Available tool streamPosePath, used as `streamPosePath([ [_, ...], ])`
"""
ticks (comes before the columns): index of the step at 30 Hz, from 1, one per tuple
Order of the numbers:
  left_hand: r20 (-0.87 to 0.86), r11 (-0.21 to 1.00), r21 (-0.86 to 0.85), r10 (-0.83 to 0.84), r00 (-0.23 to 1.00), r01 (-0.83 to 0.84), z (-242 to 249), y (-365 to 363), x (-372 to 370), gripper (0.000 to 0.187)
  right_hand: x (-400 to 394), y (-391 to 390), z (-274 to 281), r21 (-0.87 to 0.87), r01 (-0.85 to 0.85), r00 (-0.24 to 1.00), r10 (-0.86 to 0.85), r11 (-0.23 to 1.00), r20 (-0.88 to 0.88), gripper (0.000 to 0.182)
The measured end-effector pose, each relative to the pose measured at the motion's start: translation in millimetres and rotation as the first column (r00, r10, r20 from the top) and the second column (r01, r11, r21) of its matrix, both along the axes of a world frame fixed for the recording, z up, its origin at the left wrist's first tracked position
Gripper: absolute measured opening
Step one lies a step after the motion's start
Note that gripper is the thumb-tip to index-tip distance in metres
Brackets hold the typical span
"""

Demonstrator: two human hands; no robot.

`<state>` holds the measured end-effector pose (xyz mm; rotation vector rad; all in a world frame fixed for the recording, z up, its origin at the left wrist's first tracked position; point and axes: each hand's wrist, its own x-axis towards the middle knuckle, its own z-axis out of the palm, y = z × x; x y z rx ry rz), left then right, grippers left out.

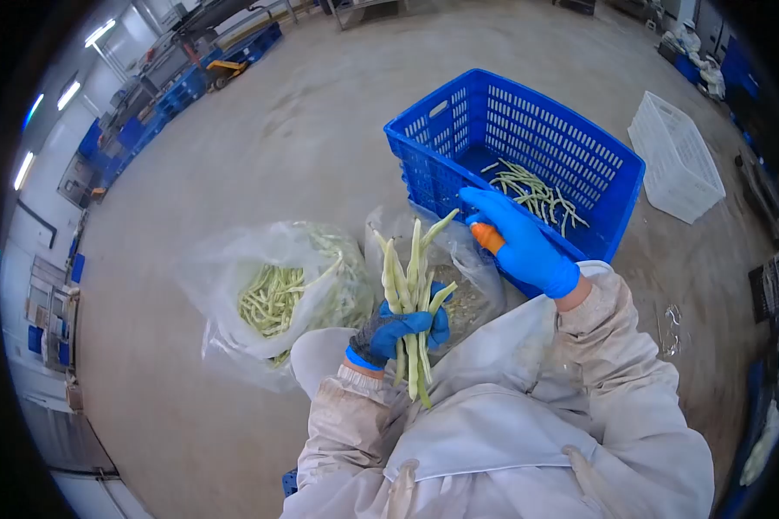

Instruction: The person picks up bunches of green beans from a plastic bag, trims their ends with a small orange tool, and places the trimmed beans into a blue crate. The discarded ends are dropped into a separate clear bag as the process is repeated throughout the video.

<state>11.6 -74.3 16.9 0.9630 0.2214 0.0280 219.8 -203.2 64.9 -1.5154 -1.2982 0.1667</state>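
My left hand, in a blue glove with a dark grey layer over it, is closed around a bunch of pale green beans. The beans stand roughly upright and stick out above and below the fist. My right hand, in a blue glove, hovers by the near left side of a blue crate, fingers stretched out and apart from the thumb. Something orange shows at the thumb, seemingly a cover on it. Inside the crate lies a loose pile of green beans.
On the floor at left stands an open clear plastic bag full of beans. A second plastic bag, with small scraps, sits between my knees and the crate. A white crate is at right. Farther off are a yellow pallet jack and people in white.
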Motion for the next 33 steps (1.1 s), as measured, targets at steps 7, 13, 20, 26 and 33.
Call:
streamPosePath([
  [7, 0.008, 0.996, -0.092, -0.013, 1.0, 0.014, -3.9, -2.5, -3.2, 0.056, 14.3, 11.8, 2.4, -0.181, -0.082, 0.903, 0.15, 0.98, 0.402, 0.032],
  [13, -0.019, 0.988, -0.145, -0.049, 0.999, 0.046, 2.3, -16.0, -0.6, 0.056, 4.3, 20.6, -26.8, -0.067, 0.084, 0.922, -0.103, 0.994, -0.373, 0.016],
  [20, 0.123, 0.912, -0.406, -0.009, 0.992, 0.058, -2.3, -14.1, -5.7, 0.061, 11.3, 17.3, -35.3, -0.004, -0.088, 0.993, 0.088, 0.996, -0.077, 0.032],
  [26, 0.18, 0.865, -0.489, -0.027, 0.983, 0.113, -5.9, -11.9, -3.8, 0.063, -16.3, 18.0, 4.4, -0.149, -0.407, 0.873, 0.335, 0.901, -0.354, 0.031],
  [33, 0.153, 0.865, -0.492, -0.02, 0.988, 0.094, -9.7, -8.9, -6.5, 0.065, -15.3, 15.5, -4.8, -0.17, -0.247, 0.967, 0.253, 0.954, 0.017, 0.024],
])
